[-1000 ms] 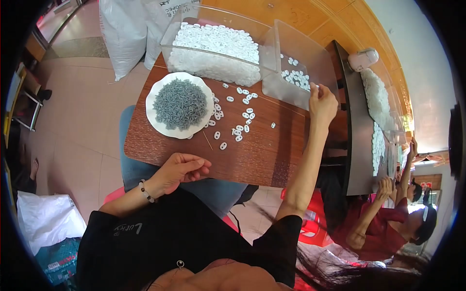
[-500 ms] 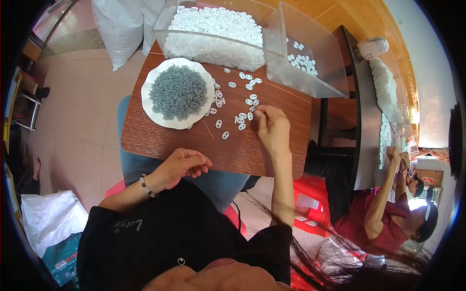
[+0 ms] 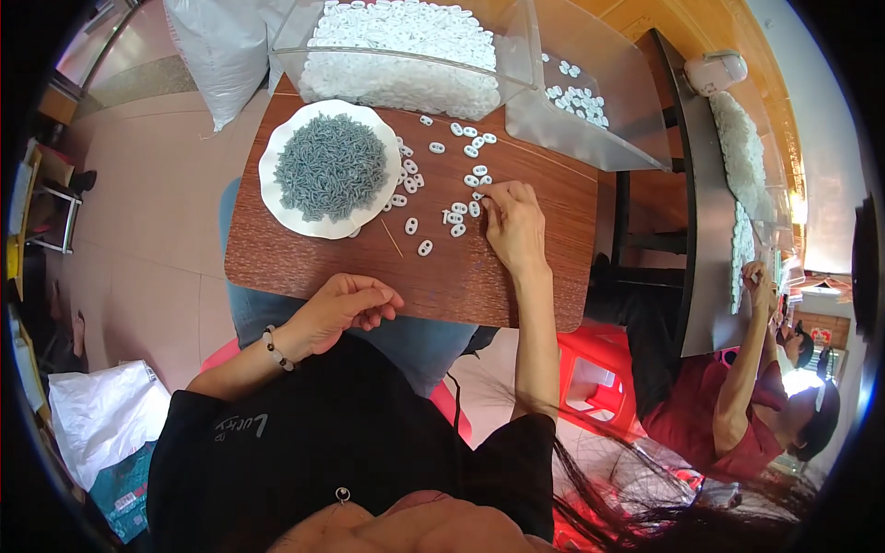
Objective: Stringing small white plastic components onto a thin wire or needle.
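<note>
My right hand [image 3: 516,226] reaches over the brown table, thumb and forefinger pinched at a small white oval two-hole piece [image 3: 477,195]. More such ovals lie loosely around it. Near the table's front edge, my left hand [image 3: 347,304] hovers with its fingers curled and the thumb against them; whatever it may hold is hidden. A scalloped white plate [image 3: 273,210] heaped with small grey-blue rod-shaped pieces [image 3: 332,168] stands at the table's far left. Between the plate and my right hand lies a thin wooden stick [image 3: 393,238].
Behind the plate stands a clear bin [image 3: 406,64] full of white ovals. A second bin [image 3: 581,138] at the far right holds fewer. Another person [image 3: 728,405] works at a dark table [image 3: 705,240] on the right, beside a red stool [image 3: 595,378].
The whole view has shifted slightly. My right hand stays by the same white oval, its fingertips slightly farther forward around it. My left hand has barely moved.
</note>
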`<state>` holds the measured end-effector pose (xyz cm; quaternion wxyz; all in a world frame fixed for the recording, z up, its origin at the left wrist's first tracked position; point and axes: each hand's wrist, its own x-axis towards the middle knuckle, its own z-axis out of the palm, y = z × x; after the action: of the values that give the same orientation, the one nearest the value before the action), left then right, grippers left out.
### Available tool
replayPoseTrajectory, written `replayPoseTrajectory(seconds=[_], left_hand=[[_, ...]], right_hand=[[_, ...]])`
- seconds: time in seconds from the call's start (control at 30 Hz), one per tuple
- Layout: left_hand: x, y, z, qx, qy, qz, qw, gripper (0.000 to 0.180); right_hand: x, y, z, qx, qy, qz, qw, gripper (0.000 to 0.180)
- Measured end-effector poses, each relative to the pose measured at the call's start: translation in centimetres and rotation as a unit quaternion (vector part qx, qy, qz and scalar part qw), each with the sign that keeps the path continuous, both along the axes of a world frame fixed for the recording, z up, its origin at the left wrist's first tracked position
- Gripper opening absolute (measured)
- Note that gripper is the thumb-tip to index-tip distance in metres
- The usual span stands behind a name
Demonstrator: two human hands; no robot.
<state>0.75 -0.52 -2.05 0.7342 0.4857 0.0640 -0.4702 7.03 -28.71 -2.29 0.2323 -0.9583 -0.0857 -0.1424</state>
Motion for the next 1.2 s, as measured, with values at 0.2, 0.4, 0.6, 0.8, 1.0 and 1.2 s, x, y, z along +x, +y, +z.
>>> replayPoseTrajectory(seconds=[0.2,0.4,0.6,0.8,1.0,1.2], left_hand=[[0.5,0.0,1.0,0.033,-0.043,-0.002,0.999,0.022],[2.4,0.7,2.7,0.110,-0.188,0.030,0.975,0.020],[6.9,2.7,3.8,0.377,-0.530,0.095,0.754,0.016],[10.1,3.0,2.2,0.450,-0.627,0.003,0.636,0.014],[10.9,2.5,1.6,0.476,-0.633,-0.027,0.610,0.011],[11.6,3.0,1.3,0.438,-0.623,0.002,0.648,0.012]], right_hand=[[0.7,-0.2,-0.7,-0.018,0.009,-0.009,1.000,0.013],[1.3,0.2,0.1,-0.059,0.023,-0.002,0.998,0.012],[1.7,0.4,0.3,-0.037,0.085,-0.012,0.996,0.013],[1.9,0.5,0.5,-0.045,0.107,-0.020,0.993,0.013],[2.0,0.2,-0.1,-0.006,0.087,-0.018,0.996,0.016],[1.7,0.1,-0.5,-0.003,0.048,-0.024,0.999,0.010]])
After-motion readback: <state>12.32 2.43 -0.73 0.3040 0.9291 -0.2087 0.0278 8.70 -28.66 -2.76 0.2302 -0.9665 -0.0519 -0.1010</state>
